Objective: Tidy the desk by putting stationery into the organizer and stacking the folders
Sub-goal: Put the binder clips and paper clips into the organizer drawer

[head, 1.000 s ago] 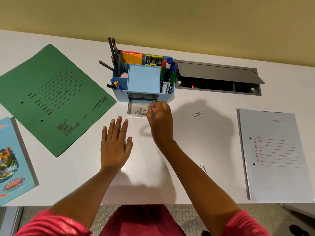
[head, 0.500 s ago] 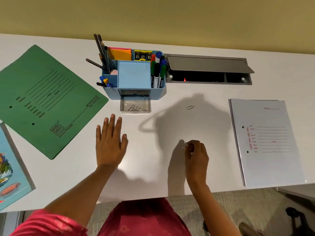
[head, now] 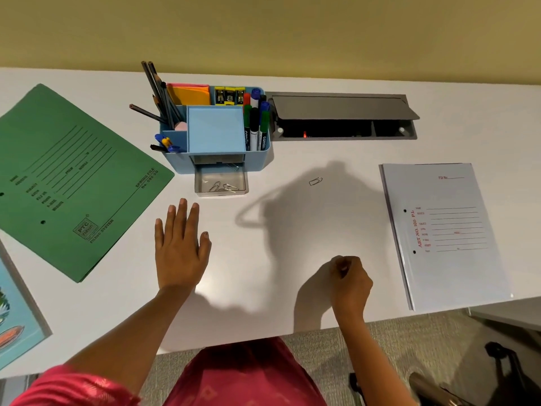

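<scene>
The blue organizer (head: pixel 178 164) stands at the back middle of the white desk with pencils, markers and sticky notes in it. Its clear drawer (head: pixel 222 193) is pulled out and has a few paper clips inside. One paper clip (head: pixel 315 181) lies loose on the desk to the right of the drawer. My left hand (head: pixel 180 247) rests flat on the desk in front of the drawer. My right hand (head: pixel 349 278) is near the front edge, fingers curled, pinching what looks like a small paper clip. A green folder (head: pixel 73 177) lies at the left, a pale grey folder (head: pixel 445 230) at the right.
A blue illustrated book (head: pixel 14 312) lies at the far left front corner, partly out of view. An open grey cable hatch (head: pixel 342 118) is set into the desk behind, right of the organizer. A yellow wall runs along the back.
My right hand left the drawer, moved back and right to the desk's front, and closed its fingers where a paper clip lay. My left hand stayed flat.
</scene>
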### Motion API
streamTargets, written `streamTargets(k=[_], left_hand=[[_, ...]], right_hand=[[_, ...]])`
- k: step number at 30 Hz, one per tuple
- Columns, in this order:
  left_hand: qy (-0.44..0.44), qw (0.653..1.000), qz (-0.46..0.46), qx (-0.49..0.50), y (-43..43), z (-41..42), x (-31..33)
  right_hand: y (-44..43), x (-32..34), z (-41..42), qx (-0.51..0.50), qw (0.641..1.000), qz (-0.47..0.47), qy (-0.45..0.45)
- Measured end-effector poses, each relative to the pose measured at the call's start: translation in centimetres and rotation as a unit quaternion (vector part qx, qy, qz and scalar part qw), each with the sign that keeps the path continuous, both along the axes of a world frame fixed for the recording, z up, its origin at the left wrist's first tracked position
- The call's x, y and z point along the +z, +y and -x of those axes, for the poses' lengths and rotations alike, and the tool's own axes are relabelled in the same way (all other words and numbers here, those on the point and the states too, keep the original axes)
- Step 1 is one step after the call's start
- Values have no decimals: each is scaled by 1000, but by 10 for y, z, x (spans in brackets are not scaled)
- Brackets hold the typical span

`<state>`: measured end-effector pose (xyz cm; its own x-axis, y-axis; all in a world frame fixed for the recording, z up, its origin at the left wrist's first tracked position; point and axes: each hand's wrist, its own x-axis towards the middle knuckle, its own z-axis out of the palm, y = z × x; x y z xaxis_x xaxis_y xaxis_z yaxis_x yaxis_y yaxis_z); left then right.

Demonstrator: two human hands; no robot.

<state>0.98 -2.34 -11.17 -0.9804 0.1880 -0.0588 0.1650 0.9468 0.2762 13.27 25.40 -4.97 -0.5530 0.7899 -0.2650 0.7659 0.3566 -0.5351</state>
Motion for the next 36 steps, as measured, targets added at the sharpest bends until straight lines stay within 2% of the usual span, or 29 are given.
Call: streamTargets(k=[4,7,12,17,20,23,25,27,32,36], left_hand=[[2,1000,-4,2,0,-1,1],[2,1000,-6,1,1,-1,1],[3,1000,0,4,1,-1,2],[0,1000,14,3,1,0,1],[-2,1000,18,4,0,0,0],[-3,1000,18,3,0,1,1],[-5,1000,12,1,0,1,2],[-6,1000,6,1,0,0,3],[-11,1000,7,-1,0,0,5],[-12,1000,6,-3,0,0,6]], right_hand=[[-13,6,13,43,999,8,28],[-36,13,43,95,991,5,98],[-80,26,112,226,946,-21,233],[-110,21,167,356,901,-50,243],[-114,12,177,367,906,-41,205],[-107,9,170,374,897,-98,214],[-93,7,162,343,899,-120,245],[-73,3,154,286,917,-105,257],[-26,-14,143,224,952,-136,159],[-2,-27,138,236,961,-118,88]])
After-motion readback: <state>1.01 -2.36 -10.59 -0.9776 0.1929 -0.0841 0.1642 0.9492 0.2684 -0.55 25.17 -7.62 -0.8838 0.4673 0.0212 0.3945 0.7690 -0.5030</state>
